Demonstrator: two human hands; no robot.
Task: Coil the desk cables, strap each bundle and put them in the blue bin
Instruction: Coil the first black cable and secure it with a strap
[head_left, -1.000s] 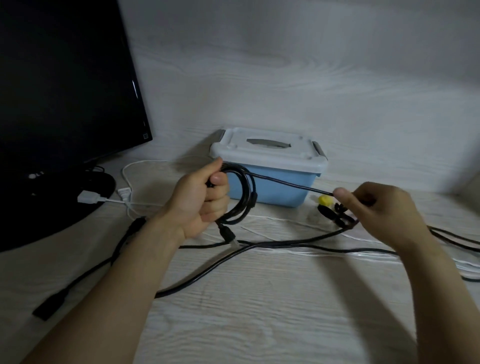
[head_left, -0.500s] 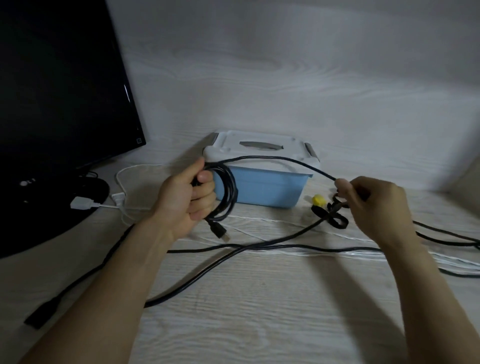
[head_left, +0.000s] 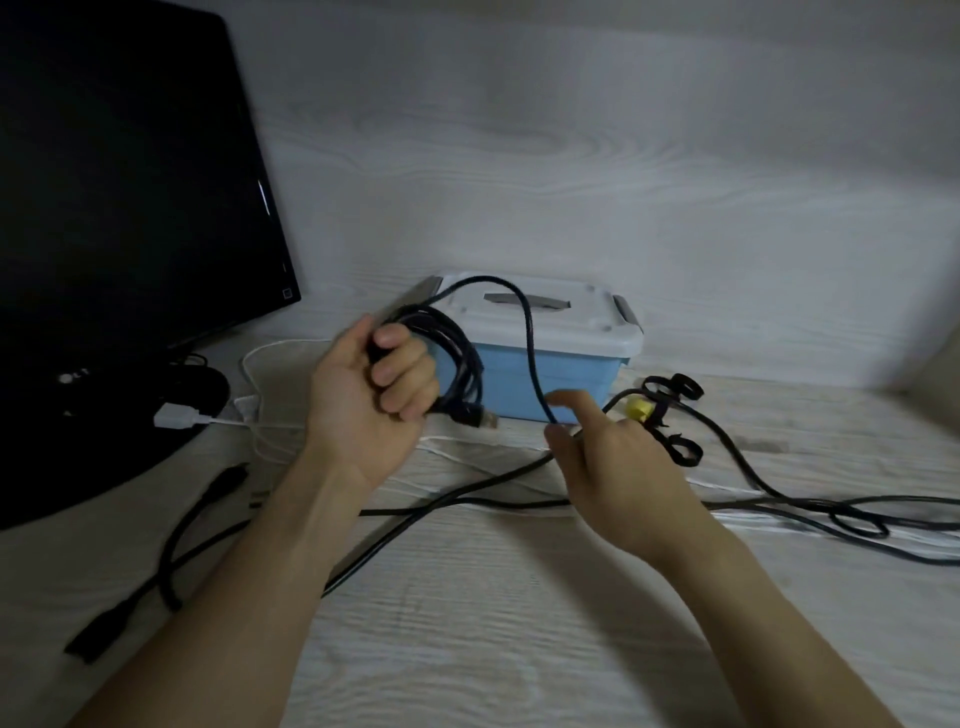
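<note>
My left hand grips a coil of black cable in front of the blue bin, whose white lid is closed. A USB plug hangs from the coil's bottom. The cable's free length arcs up over the lid and down to my right hand, which pinches it between thumb and fingers near the desk. Black straps lie to the right of the bin beside a yellow connector.
A black monitor on its stand fills the left. More black cables and white cables trail across the desk, running off to the right. A white USB plug lies by the monitor base.
My right hand has swung in from the right toward the coil, bringing the cable over the bin lid in a loop. The left hand keeps its grip on the coil.
</note>
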